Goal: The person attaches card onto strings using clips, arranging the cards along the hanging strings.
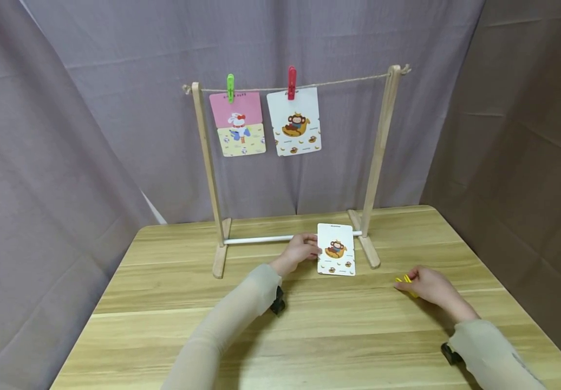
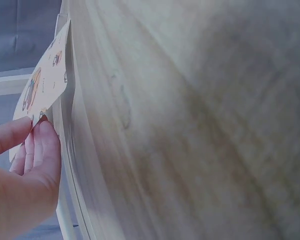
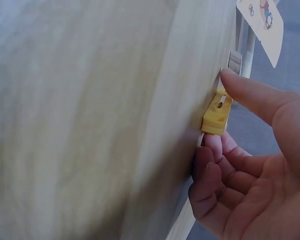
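Note:
A white card with a monkey on a banana is held at its left edge by my left hand. In the left wrist view, the thumb is on the printed face of the card and the fingers are behind it. Farther right, my right hand has a yellow clothespin between thumb and fingers, close to the tabletop. The right wrist view shows the thumb at one end of the clothespin and fingertips by the other.
A wooden stand carries a rope between two posts, with a white rod low down. A green clothespin holds a pink-and-yellow card, and a red clothespin another monkey card. Curtains hang behind the wooden table.

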`<state>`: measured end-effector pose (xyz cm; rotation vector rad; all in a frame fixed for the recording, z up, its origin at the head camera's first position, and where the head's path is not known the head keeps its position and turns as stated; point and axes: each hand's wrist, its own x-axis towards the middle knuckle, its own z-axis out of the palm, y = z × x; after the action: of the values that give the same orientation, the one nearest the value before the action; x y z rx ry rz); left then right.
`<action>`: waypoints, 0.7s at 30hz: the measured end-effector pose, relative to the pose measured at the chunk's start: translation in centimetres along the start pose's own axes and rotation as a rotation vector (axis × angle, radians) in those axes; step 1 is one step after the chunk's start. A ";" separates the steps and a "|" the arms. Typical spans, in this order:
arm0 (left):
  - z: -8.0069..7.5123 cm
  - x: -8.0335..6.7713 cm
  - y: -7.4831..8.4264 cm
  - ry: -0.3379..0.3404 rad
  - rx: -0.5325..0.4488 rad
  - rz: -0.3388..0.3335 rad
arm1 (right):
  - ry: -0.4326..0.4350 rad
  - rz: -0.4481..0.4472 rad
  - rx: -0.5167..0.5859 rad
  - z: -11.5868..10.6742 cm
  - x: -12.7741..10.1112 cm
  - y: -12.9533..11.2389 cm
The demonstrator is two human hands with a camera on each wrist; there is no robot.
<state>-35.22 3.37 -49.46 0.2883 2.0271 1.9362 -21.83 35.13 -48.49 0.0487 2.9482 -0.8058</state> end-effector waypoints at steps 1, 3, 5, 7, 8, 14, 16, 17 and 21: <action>0.0 0.0 0.0 0.001 -0.002 0.000 | 0.004 0.002 -0.005 0.0 0.1 0.0; 0.0 0.0 0.0 0.002 -0.004 0.000 | 0.010 0.005 -0.006 0.0 0.1 -0.1; -0.1 0.0 0.0 0.004 -0.005 -0.001 | 0.014 0.005 -0.003 0.0 0.2 -0.1; -0.1 0.0 0.0 0.005 -0.005 -0.001 | 0.015 0.005 0.002 0.0 0.2 -0.2; -0.2 0.0 0.0 0.003 -0.003 0.000 | 0.015 0.003 0.006 0.0 0.2 -0.2; -0.4 0.1 -0.2 -0.021 0.001 0.004 | 0.008 -0.017 0.027 0.0 0.1 -0.2; -0.5 0.0 -0.2 -0.026 -0.001 0.007 | 0.003 -0.020 0.034 -0.1 0.1 -0.1; -0.5 0.0 -0.2 -0.028 -0.003 0.008 | -0.001 -0.020 0.041 -0.2 0.1 0.0; -0.6 -0.2 -0.1 -0.034 -0.017 0.014 | -0.013 0.002 0.069 -0.8 0.0 0.0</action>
<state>-35.26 2.77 -49.54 0.3295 1.9913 1.9428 -21.94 35.50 -47.78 0.0512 2.9070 -0.9038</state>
